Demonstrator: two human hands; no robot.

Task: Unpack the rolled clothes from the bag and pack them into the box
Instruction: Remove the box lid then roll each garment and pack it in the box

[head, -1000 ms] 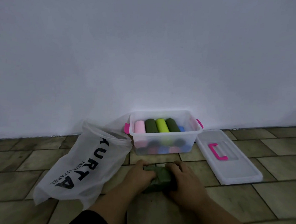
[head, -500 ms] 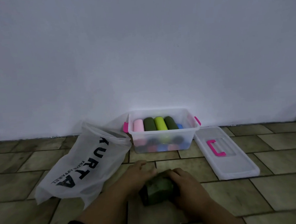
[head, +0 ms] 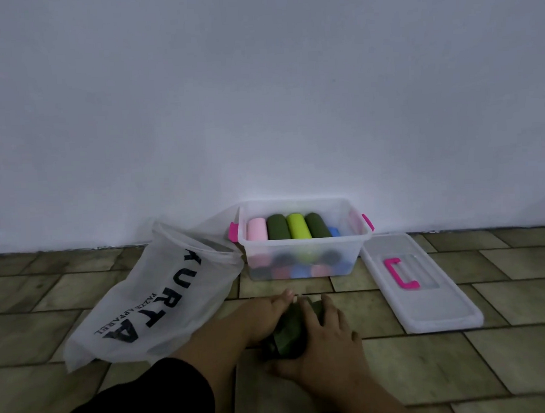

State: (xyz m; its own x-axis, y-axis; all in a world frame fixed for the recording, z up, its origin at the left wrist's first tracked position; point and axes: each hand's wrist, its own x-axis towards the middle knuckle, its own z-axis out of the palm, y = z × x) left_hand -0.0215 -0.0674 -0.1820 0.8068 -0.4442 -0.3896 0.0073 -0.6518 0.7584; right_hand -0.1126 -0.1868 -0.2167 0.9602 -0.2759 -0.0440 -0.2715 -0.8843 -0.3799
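Note:
A dark green rolled cloth (head: 287, 338) lies on the tiled floor in front of the box. My left hand (head: 258, 317) grips its left side and my right hand (head: 325, 342) curls over its right side. The clear plastic box (head: 305, 245) with pink latches stands against the wall, holding pink, dark green and lime rolls on top and several more below. A white plastic bag (head: 156, 304) printed with black letters lies on its side to the left, mouth toward the box.
The box's clear lid (head: 424, 293) with a pink handle lies flat on the floor right of the box. A plain white wall (head: 259, 96) rises right behind everything. Tiled floor (head: 463, 370) spreads to the front right.
Both hands have kept hold of the green roll and shifted it slightly toward me, turning it on the floor. The view has dipped a little.

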